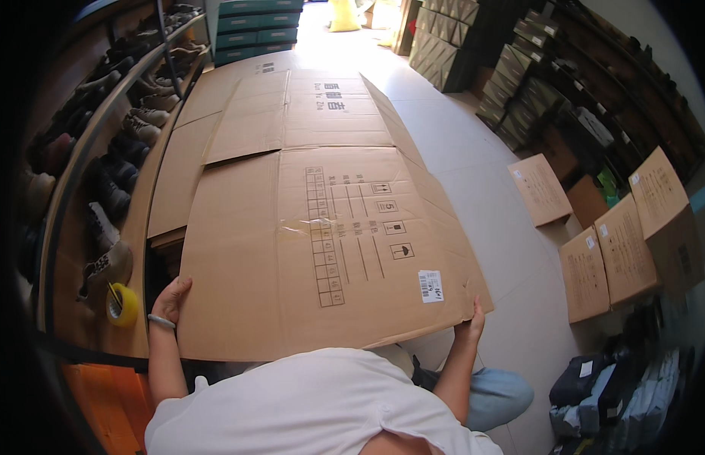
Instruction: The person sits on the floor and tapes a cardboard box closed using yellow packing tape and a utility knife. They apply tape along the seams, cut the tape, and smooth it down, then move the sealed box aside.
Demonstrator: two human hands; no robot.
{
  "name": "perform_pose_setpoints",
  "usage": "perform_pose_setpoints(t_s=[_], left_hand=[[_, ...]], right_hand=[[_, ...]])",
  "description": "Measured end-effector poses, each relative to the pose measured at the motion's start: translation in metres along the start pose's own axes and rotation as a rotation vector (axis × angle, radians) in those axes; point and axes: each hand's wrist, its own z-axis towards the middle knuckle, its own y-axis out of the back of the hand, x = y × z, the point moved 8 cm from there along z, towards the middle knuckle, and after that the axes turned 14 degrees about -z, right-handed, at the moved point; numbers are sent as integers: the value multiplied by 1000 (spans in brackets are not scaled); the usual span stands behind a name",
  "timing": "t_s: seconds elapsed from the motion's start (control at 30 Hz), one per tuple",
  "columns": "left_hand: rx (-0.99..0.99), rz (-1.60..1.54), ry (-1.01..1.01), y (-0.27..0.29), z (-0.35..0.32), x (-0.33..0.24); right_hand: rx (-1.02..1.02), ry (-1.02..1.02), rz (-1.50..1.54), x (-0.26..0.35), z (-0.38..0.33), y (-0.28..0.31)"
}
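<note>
White shirt below, left hand (170, 298) and right hand (471, 322) gripping the flattened cardboard box (314, 250) by its near corners

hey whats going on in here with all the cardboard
A person is holding a large flattened cardboard box by its near corners, left hand on one side and right hand on the other. It lies spread over more flattened cardboard beside a shelf of shoes. A roll of yellow tape sits on the shelf edge near the left hand. Smaller closed cartons stand on the floor to the right.
</note>
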Motion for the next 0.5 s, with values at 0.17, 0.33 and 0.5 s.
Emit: perform_pose_setpoints(t_s=[0.17, 0.33, 0.5], left_hand=[[296, 9, -96, -133, 7, -55], [477, 193, -180, -325, 14, -78], [724, 391, -199, -427, 24, -28]], right_hand=[[-140, -59, 156, -17, -22, 69], [-424, -181, 123, -67, -21, 164], [-756, -295, -244, -138, -44, 248]])
